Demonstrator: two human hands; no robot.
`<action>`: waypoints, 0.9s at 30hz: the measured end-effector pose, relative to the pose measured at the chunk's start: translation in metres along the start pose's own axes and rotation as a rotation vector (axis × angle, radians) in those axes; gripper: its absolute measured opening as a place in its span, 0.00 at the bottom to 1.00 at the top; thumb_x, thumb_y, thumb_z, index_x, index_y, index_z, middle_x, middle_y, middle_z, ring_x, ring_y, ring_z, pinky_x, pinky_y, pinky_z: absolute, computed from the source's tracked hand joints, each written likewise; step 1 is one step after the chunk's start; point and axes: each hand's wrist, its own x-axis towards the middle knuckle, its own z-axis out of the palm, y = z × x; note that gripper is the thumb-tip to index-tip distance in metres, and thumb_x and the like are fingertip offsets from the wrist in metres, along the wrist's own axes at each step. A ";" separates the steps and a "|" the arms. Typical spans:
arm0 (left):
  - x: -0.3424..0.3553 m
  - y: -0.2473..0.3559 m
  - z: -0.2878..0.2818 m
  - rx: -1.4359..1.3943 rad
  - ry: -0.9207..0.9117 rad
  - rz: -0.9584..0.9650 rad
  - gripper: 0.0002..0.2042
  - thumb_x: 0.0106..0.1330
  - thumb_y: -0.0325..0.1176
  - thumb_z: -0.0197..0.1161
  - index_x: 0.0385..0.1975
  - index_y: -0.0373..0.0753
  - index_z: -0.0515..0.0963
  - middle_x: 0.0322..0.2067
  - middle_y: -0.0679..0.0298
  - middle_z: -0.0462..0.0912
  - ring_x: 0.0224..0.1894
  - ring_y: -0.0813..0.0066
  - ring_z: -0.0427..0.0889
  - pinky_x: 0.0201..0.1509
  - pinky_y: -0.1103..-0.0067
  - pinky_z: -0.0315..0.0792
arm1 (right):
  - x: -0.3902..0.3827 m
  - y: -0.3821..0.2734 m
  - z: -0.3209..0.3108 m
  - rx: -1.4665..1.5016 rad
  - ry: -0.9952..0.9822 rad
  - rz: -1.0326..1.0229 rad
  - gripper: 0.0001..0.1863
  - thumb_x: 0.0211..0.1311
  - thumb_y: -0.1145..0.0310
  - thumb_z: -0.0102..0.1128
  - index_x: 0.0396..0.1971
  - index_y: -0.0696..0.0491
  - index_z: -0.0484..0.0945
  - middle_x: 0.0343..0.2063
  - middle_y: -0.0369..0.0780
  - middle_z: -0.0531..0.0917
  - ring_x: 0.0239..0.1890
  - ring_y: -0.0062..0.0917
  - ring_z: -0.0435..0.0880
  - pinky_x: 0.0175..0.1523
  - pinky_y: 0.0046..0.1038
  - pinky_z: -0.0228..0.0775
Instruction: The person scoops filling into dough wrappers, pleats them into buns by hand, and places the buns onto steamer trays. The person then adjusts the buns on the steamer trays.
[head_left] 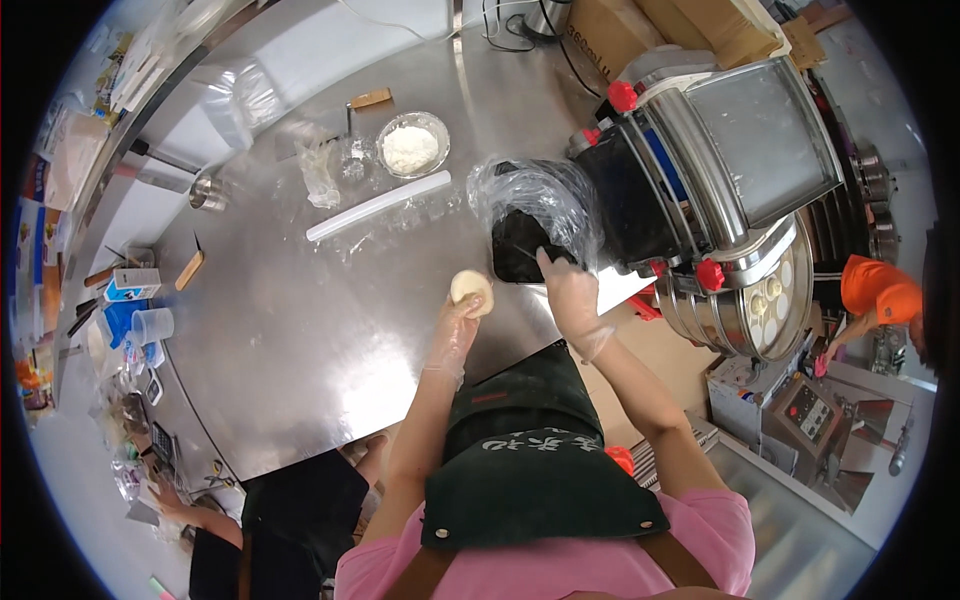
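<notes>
My left hand (459, 325), in a clear glove, is closed around a round piece of pale dough (472, 291) above the front part of the steel table. To its right, my right hand (574, 300), gloved too, reaches over a black tub (518, 250) with its index finger at the tub's near right edge. The fingers look curled; whatever they grip, perhaps something thin, is hidden. Crumpled clear plastic film (545, 190) lies peeled back over the tub's far side. What the tub holds is too dark to make out.
A white rolling pin (378, 206) and a bowl of white flour (413, 144) sit farther back on the steel table (290, 330). A dough roller machine (700, 160) stands right, above round steamer trays (745, 310). Other people (885, 300) work at the right and lower left (300, 520).
</notes>
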 end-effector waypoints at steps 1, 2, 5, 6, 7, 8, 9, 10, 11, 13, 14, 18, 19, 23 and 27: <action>0.003 0.002 -0.003 0.013 -0.004 -0.019 0.24 0.61 0.21 0.64 0.58 0.30 0.70 0.53 0.54 0.79 0.60 0.64 0.76 0.66 0.72 0.69 | 0.011 -0.001 -0.002 0.002 0.021 -0.009 0.19 0.56 0.73 0.56 0.49 0.44 0.81 0.22 0.35 0.77 0.21 0.24 0.82 0.21 0.27 0.72; 0.006 0.004 -0.006 0.009 -0.004 -0.031 0.24 0.61 0.21 0.64 0.59 0.30 0.69 0.53 0.54 0.79 0.59 0.64 0.76 0.66 0.72 0.69 | 0.021 -0.002 -0.003 -0.022 0.002 -0.042 0.19 0.56 0.72 0.57 0.49 0.44 0.81 0.22 0.35 0.77 0.22 0.24 0.82 0.22 0.26 0.73; 0.005 0.008 -0.015 -0.004 0.006 -0.039 0.24 0.62 0.21 0.63 0.59 0.30 0.68 0.54 0.54 0.78 0.59 0.64 0.77 0.65 0.72 0.69 | 0.048 -0.007 0.003 -0.136 -0.087 -0.151 0.18 0.58 0.71 0.57 0.49 0.46 0.81 0.24 0.34 0.77 0.25 0.24 0.83 0.26 0.25 0.75; 0.003 0.010 -0.018 -0.008 0.005 -0.028 0.24 0.62 0.21 0.63 0.59 0.29 0.68 0.54 0.53 0.78 0.59 0.64 0.77 0.66 0.71 0.69 | 0.054 -0.010 0.007 -0.148 -0.111 -0.195 0.16 0.58 0.71 0.58 0.48 0.47 0.81 0.24 0.34 0.77 0.25 0.24 0.82 0.27 0.25 0.75; 0.001 0.012 -0.022 -0.020 -0.027 0.007 0.24 0.62 0.20 0.62 0.60 0.29 0.67 0.55 0.53 0.78 0.59 0.63 0.77 0.66 0.71 0.69 | 0.059 -0.012 0.011 -0.169 -0.122 -0.239 0.15 0.58 0.71 0.58 0.47 0.48 0.81 0.24 0.33 0.77 0.25 0.23 0.82 0.27 0.24 0.75; 0.000 0.012 -0.025 -0.023 -0.005 -0.001 0.25 0.63 0.21 0.62 0.61 0.29 0.66 0.56 0.53 0.77 0.61 0.62 0.75 0.67 0.70 0.68 | 0.062 -0.014 0.015 -0.195 -0.160 -0.281 0.14 0.59 0.71 0.58 0.46 0.49 0.81 0.24 0.33 0.78 0.25 0.23 0.82 0.28 0.24 0.75; -0.002 0.012 -0.027 -0.031 -0.012 0.012 0.26 0.64 0.22 0.61 0.62 0.30 0.65 0.57 0.53 0.76 0.62 0.61 0.74 0.68 0.69 0.67 | 0.063 -0.015 0.018 -0.224 -0.215 -0.323 0.11 0.60 0.71 0.58 0.42 0.50 0.81 0.26 0.33 0.79 0.26 0.23 0.83 0.29 0.25 0.76; -0.003 0.010 -0.029 -0.040 -0.039 0.039 0.26 0.64 0.23 0.61 0.63 0.30 0.64 0.59 0.52 0.74 0.64 0.59 0.72 0.70 0.68 0.65 | 0.064 -0.015 0.022 -0.211 -0.246 -0.346 0.10 0.61 0.71 0.57 0.41 0.50 0.82 0.26 0.34 0.80 0.27 0.24 0.84 0.30 0.26 0.76; -0.004 0.008 -0.030 -0.066 -0.027 0.022 0.26 0.64 0.23 0.61 0.63 0.30 0.64 0.59 0.52 0.74 0.64 0.59 0.72 0.70 0.68 0.65 | 0.066 -0.013 0.025 -0.195 -0.293 -0.368 0.09 0.61 0.70 0.57 0.40 0.50 0.82 0.26 0.35 0.81 0.27 0.25 0.84 0.30 0.27 0.77; -0.001 -0.001 -0.028 -0.123 -0.046 0.011 0.26 0.65 0.23 0.60 0.63 0.29 0.64 0.58 0.52 0.74 0.64 0.59 0.72 0.70 0.67 0.65 | 0.065 -0.007 0.034 -0.074 -0.347 -0.322 0.08 0.62 0.70 0.56 0.39 0.50 0.82 0.26 0.37 0.82 0.28 0.29 0.85 0.31 0.30 0.77; 0.002 -0.007 -0.026 -0.144 -0.029 0.000 0.26 0.65 0.23 0.60 0.63 0.29 0.64 0.59 0.52 0.74 0.64 0.58 0.72 0.70 0.67 0.65 | 0.062 -0.003 0.037 0.034 -0.360 -0.252 0.08 0.63 0.69 0.56 0.38 0.51 0.83 0.25 0.39 0.83 0.29 0.31 0.86 0.32 0.31 0.77; 0.018 -0.023 -0.019 -0.212 0.039 -0.033 0.23 0.66 0.22 0.60 0.61 0.29 0.66 0.57 0.53 0.76 0.61 0.60 0.74 0.68 0.68 0.67 | 0.032 -0.003 0.057 0.394 -0.432 0.122 0.08 0.63 0.71 0.54 0.34 0.55 0.82 0.23 0.44 0.85 0.28 0.40 0.85 0.33 0.35 0.77; 0.021 -0.024 -0.019 -0.212 0.064 -0.040 0.22 0.66 0.22 0.60 0.60 0.29 0.67 0.56 0.54 0.76 0.60 0.60 0.75 0.66 0.68 0.69 | 0.023 -0.006 0.062 0.726 -0.428 0.320 0.10 0.66 0.71 0.52 0.33 0.56 0.83 0.21 0.42 0.84 0.23 0.33 0.81 0.29 0.33 0.72; 0.028 -0.021 -0.023 -0.215 0.023 -0.032 0.21 0.66 0.21 0.59 0.60 0.31 0.67 0.56 0.54 0.77 0.59 0.61 0.76 0.66 0.68 0.69 | 0.002 -0.017 0.079 1.493 -0.624 0.943 0.12 0.72 0.69 0.52 0.48 0.53 0.81 0.22 0.37 0.81 0.17 0.15 0.67 0.21 0.20 0.55; 0.029 -0.012 -0.029 -0.199 0.004 0.003 0.22 0.66 0.21 0.59 0.60 0.32 0.67 0.58 0.53 0.76 0.60 0.60 0.76 0.67 0.68 0.69 | -0.003 -0.019 0.088 2.040 -0.675 1.332 0.16 0.73 0.72 0.52 0.58 0.51 0.70 0.29 0.39 0.79 0.17 0.13 0.61 0.21 0.16 0.48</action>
